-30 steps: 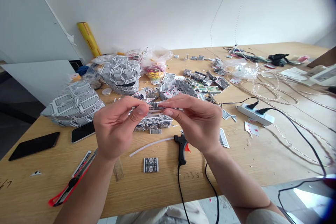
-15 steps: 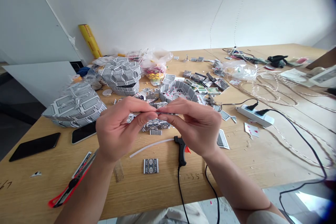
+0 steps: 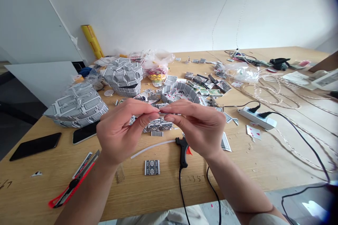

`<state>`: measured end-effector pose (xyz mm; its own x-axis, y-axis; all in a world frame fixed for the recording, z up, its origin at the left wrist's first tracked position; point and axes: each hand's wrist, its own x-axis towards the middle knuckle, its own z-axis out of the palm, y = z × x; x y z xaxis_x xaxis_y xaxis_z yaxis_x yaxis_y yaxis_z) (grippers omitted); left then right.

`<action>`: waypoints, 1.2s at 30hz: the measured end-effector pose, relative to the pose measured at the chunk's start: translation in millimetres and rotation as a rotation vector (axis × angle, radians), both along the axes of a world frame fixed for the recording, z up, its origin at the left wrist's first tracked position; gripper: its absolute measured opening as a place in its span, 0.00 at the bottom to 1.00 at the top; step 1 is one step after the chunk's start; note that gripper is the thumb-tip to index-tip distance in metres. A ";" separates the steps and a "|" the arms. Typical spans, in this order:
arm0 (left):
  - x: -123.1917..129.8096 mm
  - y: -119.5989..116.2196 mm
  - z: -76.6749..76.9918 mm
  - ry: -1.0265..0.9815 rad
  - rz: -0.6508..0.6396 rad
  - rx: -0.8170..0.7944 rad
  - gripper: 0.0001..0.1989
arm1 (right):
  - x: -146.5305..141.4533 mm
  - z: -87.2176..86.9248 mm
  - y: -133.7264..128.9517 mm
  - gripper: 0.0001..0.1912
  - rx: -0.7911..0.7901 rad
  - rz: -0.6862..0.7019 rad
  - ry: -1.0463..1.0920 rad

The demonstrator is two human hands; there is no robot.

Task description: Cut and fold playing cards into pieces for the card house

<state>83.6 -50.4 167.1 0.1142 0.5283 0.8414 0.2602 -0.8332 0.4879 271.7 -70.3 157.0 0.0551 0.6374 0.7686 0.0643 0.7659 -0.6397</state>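
Grey card strip (image 3: 169,113) pinched between left hand (image 3: 120,130) and right hand (image 3: 198,128)

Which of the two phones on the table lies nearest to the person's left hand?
The phone right beside the left hand, just below the card-covered dome. The other phone lies much farther left, away from the hand.
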 end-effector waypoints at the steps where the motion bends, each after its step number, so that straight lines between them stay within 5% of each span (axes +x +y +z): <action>1: 0.1 -0.3 0.2 0.003 0.003 -0.010 0.04 | -0.2 -0.1 -0.3 0.13 0.008 -0.011 -0.004; 13: -3.9 5.0 2.5 -0.021 -0.131 -0.336 0.02 | 2.7 -2.2 2.3 0.05 -0.139 0.009 -0.010; 23: -4.7 8.5 -2.5 0.050 -0.019 -0.287 0.05 | 2.6 -0.2 3.3 0.07 -0.309 0.030 -0.030; 29: 1.3 8.6 0.7 0.151 0.000 -0.223 0.06 | 2.1 -2.8 5.0 0.03 -0.264 -0.014 -0.063; 36: -16.9 17.0 5.0 0.199 0.067 -0.297 0.11 | 5.7 -3.6 11.4 0.06 -0.378 -0.032 -0.023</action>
<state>66.6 -33.4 172.1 0.2174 0.7582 0.6147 0.4233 -0.6407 0.6405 277.4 -58.9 153.4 0.0656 0.8742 0.4811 0.1019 0.4737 -0.8748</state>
